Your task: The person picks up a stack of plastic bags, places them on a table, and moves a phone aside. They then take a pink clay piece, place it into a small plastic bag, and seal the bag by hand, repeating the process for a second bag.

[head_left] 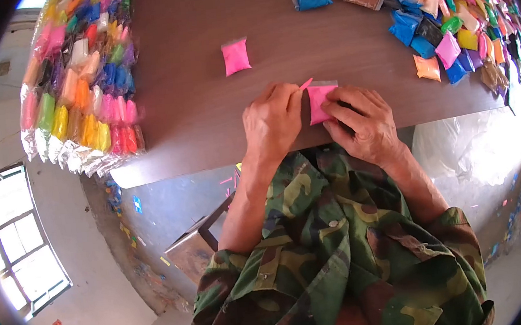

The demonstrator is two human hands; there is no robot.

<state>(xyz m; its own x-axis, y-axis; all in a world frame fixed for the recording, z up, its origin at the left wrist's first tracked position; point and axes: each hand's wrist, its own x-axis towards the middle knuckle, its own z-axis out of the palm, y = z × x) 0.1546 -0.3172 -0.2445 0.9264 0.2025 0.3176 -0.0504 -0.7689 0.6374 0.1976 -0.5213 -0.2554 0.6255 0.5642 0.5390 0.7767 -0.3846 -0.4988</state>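
Observation:
My left hand (274,120) is closed near the table's front edge, pinching a small pink piece (307,84) whose tip sticks out past the fingers. Just to its right, a pink packet (317,105) lies near the table edge, with a clear strip along its top. My right hand (360,118) grips this packet's right side between thumb and fingers. Another pink packet (236,57) lies by itself farther up the table, touched by neither hand.
Bundles of colourful packets in clear wrap (80,86) line the table's left side. A heap of loose packets (448,49) covers the right side. The brown table (193,115) ends in front of my body. Below stands a wooden stool or box (189,252).

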